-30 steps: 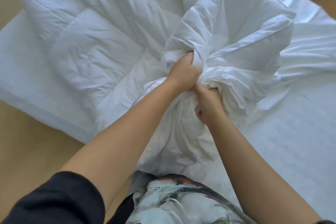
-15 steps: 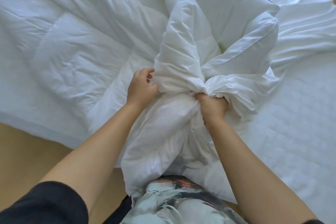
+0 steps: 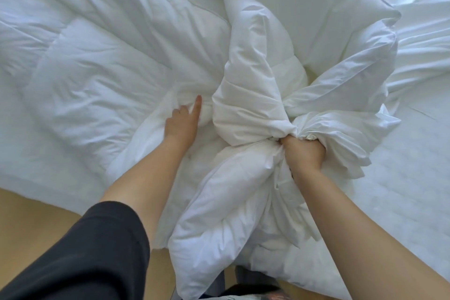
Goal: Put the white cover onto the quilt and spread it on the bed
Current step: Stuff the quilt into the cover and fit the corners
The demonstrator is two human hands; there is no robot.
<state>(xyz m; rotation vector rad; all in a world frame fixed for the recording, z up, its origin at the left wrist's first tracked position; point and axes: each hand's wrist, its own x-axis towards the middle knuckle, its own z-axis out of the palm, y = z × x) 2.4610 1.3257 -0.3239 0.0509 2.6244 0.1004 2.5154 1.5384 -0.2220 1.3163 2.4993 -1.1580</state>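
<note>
The right hand (image 3: 303, 154) was clenched in a fist around a gathered neck of white fabric, the white cover (image 3: 338, 114) bunched tight where the folds met, with a small knot of cloth poking out above the knuckles. From that fist the material fanned outward: a thick padded roll rose up and away, another dropped toward the person's body, and thinner pleats spread off to the right. The left hand (image 3: 181, 124) lay apart from the right, loose and unclenched, gripping nothing, its forefinger stretched forward and its palm resting on the fabric just beside the upright roll. Whether the roll it touched was bare quilt or quilt already inside the cover was hard to tell, since both were the same white. The quilt (image 3: 97, 61), puffy and stitched in panels, sprawled over the left side of the bed (image 3: 414, 178), its edge hanging off toward the tan floor (image 3: 36, 214). The bare mattress surface showed at the right. A black sleeve (image 3: 85, 258) covered the upper left arm.
</note>
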